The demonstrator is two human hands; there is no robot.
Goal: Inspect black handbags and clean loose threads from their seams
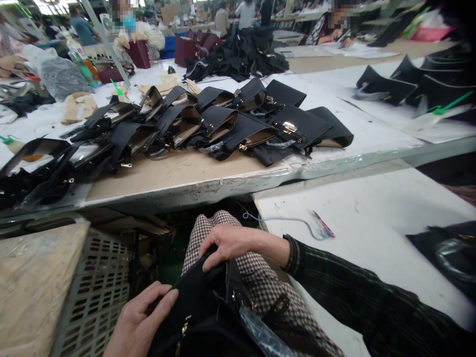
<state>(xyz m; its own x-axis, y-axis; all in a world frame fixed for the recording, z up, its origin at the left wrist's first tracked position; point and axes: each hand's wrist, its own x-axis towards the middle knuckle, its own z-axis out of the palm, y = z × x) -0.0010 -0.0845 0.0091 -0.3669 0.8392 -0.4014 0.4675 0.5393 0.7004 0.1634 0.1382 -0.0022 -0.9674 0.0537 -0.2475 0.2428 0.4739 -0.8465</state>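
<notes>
A black handbag [208,317] with gold metal fittings rests on my lap, over checked trousers. My left hand [139,320] grips its near left side, thumb pressed on the front panel. My right hand [226,244] curls over the bag's upper edge, fingers closed on the rim. A clear plastic-wrapped strap [260,332] hangs at the bag's right side.
A long row of black handbags [208,126] lies on the workbench ahead. A white table [364,218] at my right carries a red pen [323,224] and a blue cord. A slotted grey crate [96,292] stands at my left. Other people work at far tables.
</notes>
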